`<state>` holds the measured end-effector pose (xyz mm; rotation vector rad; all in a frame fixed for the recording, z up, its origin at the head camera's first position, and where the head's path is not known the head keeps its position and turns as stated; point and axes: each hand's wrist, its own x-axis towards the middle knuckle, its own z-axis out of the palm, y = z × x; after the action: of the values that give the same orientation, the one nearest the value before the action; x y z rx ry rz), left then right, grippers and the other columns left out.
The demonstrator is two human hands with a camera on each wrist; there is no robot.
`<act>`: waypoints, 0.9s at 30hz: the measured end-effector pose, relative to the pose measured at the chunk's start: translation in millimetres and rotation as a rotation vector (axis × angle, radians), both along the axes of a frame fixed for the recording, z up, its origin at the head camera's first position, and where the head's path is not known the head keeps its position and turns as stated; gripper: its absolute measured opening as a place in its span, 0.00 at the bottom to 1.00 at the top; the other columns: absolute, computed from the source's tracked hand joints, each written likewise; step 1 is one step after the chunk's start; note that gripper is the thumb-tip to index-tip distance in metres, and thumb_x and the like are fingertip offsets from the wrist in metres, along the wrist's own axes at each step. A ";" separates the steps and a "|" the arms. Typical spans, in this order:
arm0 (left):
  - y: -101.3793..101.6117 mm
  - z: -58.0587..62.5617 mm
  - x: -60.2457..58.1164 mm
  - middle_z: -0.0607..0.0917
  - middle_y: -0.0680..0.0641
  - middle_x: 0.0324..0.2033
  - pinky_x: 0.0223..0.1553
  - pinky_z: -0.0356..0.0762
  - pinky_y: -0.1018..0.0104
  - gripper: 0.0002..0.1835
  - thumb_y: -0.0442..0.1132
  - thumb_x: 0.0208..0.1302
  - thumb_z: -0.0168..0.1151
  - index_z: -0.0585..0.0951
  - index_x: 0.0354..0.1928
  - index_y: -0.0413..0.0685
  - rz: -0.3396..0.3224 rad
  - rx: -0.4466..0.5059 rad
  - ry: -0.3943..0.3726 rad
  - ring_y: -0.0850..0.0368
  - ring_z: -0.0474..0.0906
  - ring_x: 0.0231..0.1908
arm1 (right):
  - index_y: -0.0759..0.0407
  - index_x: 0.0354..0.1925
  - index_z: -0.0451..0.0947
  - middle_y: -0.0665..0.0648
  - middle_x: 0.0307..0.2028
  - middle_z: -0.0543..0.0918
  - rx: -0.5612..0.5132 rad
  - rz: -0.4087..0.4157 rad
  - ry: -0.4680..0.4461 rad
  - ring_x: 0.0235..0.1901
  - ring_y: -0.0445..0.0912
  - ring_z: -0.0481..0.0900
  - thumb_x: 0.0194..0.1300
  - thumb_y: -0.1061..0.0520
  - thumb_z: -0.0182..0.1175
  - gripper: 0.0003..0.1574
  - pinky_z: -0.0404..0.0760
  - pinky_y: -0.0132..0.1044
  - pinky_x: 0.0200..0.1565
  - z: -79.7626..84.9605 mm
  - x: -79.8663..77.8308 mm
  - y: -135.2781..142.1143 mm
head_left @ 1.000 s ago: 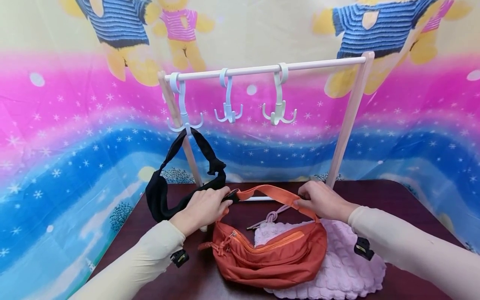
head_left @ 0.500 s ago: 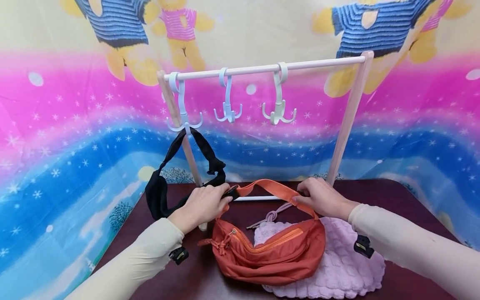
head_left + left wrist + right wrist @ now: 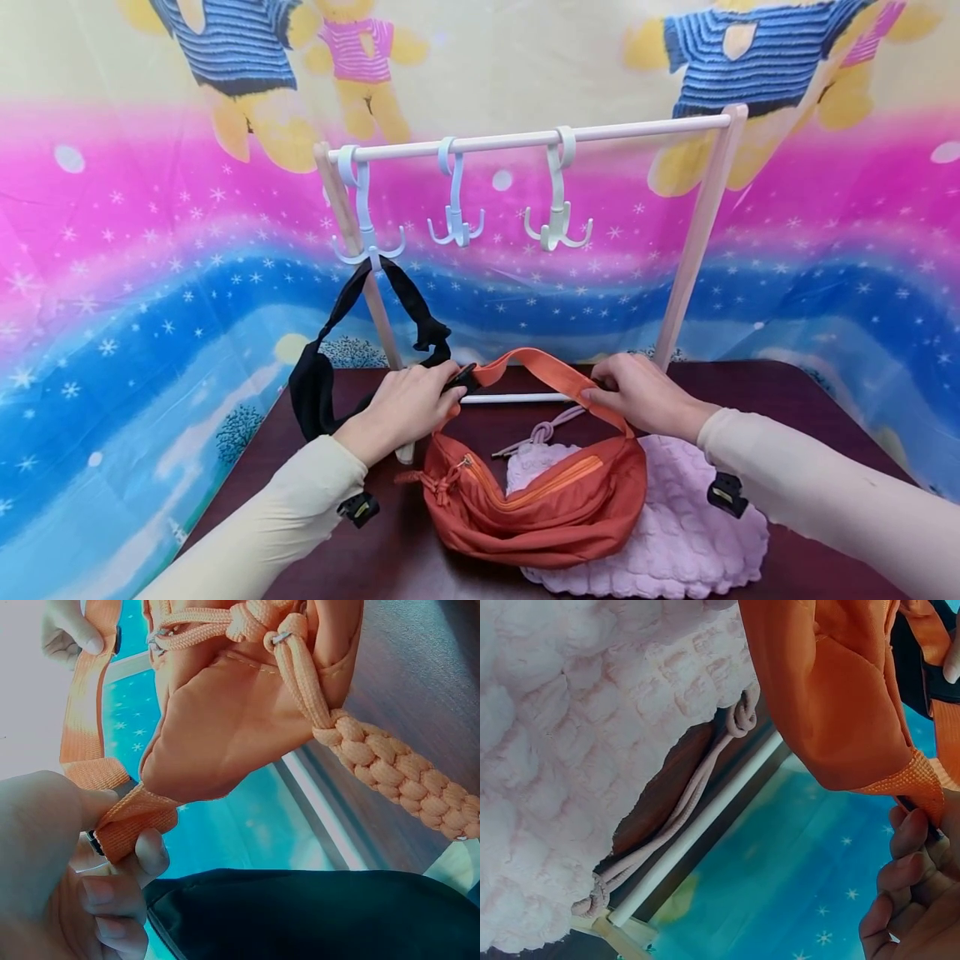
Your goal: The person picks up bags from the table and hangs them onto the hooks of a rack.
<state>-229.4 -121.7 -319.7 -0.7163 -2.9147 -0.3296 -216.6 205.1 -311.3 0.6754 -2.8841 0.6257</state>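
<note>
Left hand [image 3: 408,408]: thumb and fingers pinch the flat orange webbing strap [image 3: 543,371] beside its black plastic buckle [image 3: 463,379]. Right hand [image 3: 648,396]: thumb and curled fingers pinch the opposite end of the strap, close to where it joins the bag. Between the two grips the strap arches upward as an open loop. Below it hangs the rust-red fabric waist bag [image 3: 540,521], its orange zip toward the wearer and a braided orange cord pull [image 3: 397,765] at its left end. The waist bag overlaps a pale pink, puckered fabric bag [image 3: 705,525] on the dark reddish-brown table [image 3: 817,433]; whether the two touch cannot be told. Beyond stands a pale wooden rack [image 3: 637,129] bearing three pronged plastic hooks; from the leftmost pale-blue hook [image 3: 367,237] hangs a black fabric bag [image 3: 311,387], while the middle hook [image 3: 456,217] and the right hook [image 3: 557,225] carry nothing. The step in hand appears to be supporting the waist bag by its strap; the next move probably calls for both hands to rise together, loop held open.
</note>
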 end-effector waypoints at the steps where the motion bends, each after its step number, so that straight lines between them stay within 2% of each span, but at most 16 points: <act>1: -0.1 0.6 0.1 0.78 0.64 0.21 0.22 0.67 0.65 0.09 0.53 0.77 0.54 0.76 0.41 0.60 0.002 0.000 0.002 0.64 0.71 0.18 | 0.49 0.25 0.80 0.45 0.15 0.64 -0.001 0.003 0.005 0.16 0.38 0.60 0.67 0.53 0.66 0.13 0.58 0.30 0.22 0.7 0.3 -0.1; 8: -0.7 4.2 0.5 0.76 0.58 0.20 0.21 0.67 0.64 0.10 0.53 0.76 0.54 0.76 0.43 0.57 0.030 -0.008 0.003 0.60 0.71 0.18 | 0.49 0.24 0.78 0.45 0.15 0.62 -0.009 0.011 0.016 0.15 0.38 0.58 0.67 0.54 0.66 0.14 0.57 0.30 0.22 5.6 1.9 -1.1; 15: -1.3 7.2 0.3 0.76 0.57 0.20 0.21 0.67 0.64 0.10 0.53 0.76 0.54 0.76 0.43 0.57 0.032 -0.010 0.005 0.60 0.71 0.18 | 0.50 0.25 0.80 0.45 0.15 0.63 -0.014 0.007 0.015 0.16 0.38 0.58 0.67 0.53 0.66 0.13 0.57 0.30 0.22 8.9 2.3 -2.0; 19: -1.5 10.7 0.6 0.76 0.55 0.19 0.21 0.66 0.64 0.10 0.53 0.76 0.54 0.77 0.44 0.56 0.028 -0.012 0.020 0.59 0.71 0.17 | 0.53 0.35 0.86 0.46 0.15 0.68 -0.031 0.001 0.010 0.16 0.38 0.62 0.68 0.54 0.66 0.05 0.58 0.30 0.22 11.8 2.2 -2.4; 22: -1.3 13.0 1.4 0.76 0.55 0.19 0.21 0.66 0.64 0.11 0.53 0.76 0.55 0.77 0.44 0.56 0.025 -0.006 0.018 0.59 0.71 0.17 | 0.55 0.41 0.88 0.46 0.15 0.69 -0.041 -0.002 0.011 0.16 0.38 0.63 0.68 0.54 0.66 0.08 0.59 0.30 0.22 13.7 2.7 -2.7; 27: -1.1 15.6 3.3 0.76 0.56 0.20 0.21 0.67 0.64 0.11 0.53 0.76 0.55 0.77 0.45 0.56 0.025 0.005 0.010 0.60 0.71 0.18 | 0.53 0.35 0.86 0.46 0.15 0.67 -0.036 -0.005 0.017 0.16 0.39 0.62 0.67 0.54 0.66 0.05 0.59 0.30 0.22 16.3 4.3 -3.5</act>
<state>-226.1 -122.7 -304.1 -0.6788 -2.9097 -0.3301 -212.2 201.6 -295.0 0.6653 -2.8507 0.6657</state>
